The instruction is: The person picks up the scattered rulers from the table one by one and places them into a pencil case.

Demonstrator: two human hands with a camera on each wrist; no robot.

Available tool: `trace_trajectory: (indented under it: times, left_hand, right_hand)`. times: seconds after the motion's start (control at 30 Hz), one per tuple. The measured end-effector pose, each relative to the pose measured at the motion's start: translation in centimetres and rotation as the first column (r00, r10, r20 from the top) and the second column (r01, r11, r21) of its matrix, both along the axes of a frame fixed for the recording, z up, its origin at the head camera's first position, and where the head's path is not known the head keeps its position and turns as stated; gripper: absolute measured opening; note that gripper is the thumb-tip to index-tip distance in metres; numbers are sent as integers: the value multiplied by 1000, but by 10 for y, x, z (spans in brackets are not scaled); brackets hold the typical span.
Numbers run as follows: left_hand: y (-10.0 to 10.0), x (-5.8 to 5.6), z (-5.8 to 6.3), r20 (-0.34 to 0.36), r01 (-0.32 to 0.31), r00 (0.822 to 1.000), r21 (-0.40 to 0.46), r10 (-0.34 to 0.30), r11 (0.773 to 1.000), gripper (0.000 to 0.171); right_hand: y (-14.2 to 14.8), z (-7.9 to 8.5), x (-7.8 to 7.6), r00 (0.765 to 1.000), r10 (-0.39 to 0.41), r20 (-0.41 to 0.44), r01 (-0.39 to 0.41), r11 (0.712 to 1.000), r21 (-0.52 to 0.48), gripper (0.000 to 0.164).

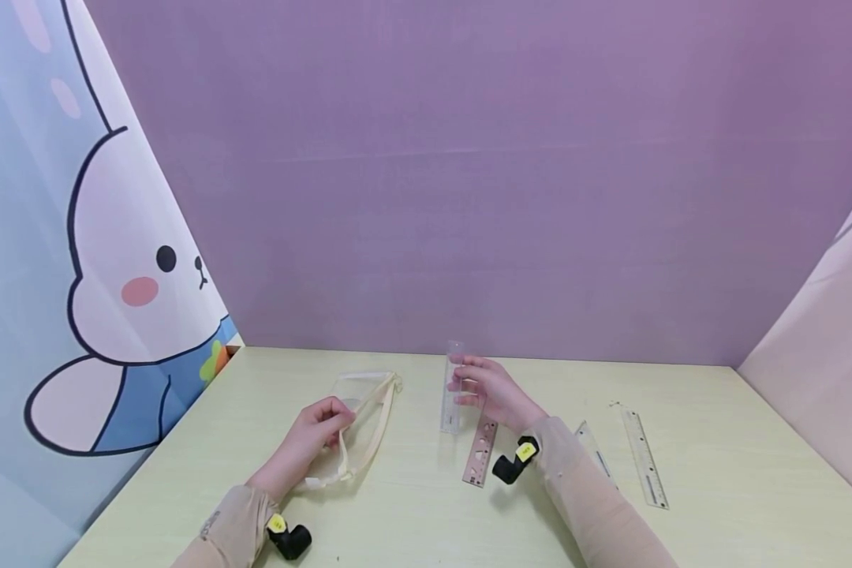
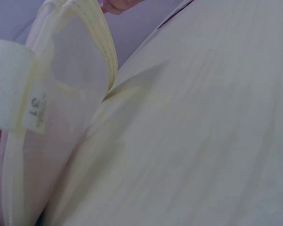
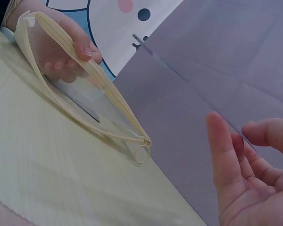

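Observation:
My left hand (image 1: 315, 430) pinches one side of the mouth of a see-through zip pouch (image 3: 111, 94) with a cream zipper band. The pouch gapes open, standing on its side on the table; a dark-edged flat piece shows within its outline in the right wrist view. Raised to the right of it, my right hand (image 1: 493, 388) holds a clear ruler (image 1: 449, 406) upright between thumb and fingers. That ruler appears almost edge-on in the right wrist view. Below the right hand lies a pink ruler (image 1: 480, 456) with cut-out shapes.
Right of the right forearm lies a clear ruler (image 1: 644, 457). Another clear piece (image 1: 596, 451) is partly hidden by the sleeve. The pale table (image 1: 397, 521) meets a purple backdrop (image 1: 468, 197) at its far edge, with a cartoon-printed sheet (image 1: 135, 237) on the left.

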State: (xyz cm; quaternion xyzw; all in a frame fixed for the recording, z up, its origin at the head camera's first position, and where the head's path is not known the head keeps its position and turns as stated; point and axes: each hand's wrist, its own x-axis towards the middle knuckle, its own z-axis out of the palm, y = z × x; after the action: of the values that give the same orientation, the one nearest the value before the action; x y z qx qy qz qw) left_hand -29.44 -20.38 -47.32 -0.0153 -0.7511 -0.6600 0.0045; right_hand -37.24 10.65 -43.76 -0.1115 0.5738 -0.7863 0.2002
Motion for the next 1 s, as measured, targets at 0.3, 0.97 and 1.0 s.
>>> trace_trajectory:
  times: [0.3, 0.97, 1.0]
  left_hand:
    - [-1, 0, -1, -7, 2, 1000, -4, -2, 1000, 12]
    - [2, 4, 14, -98, -8, 995, -111, -2, 994, 13]
    - [2, 4, 15, -107, -10, 994, -115, -3, 993, 12]
  right_hand:
    - [0, -1, 1, 1000, -3, -16, 3, 1000, 18, 42]
    - [-11, -1, 11, 992, 125, -25, -123, 989, 81, 41]
    - [-11, -1, 11, 991, 129, -24, -127, 989, 78, 41]
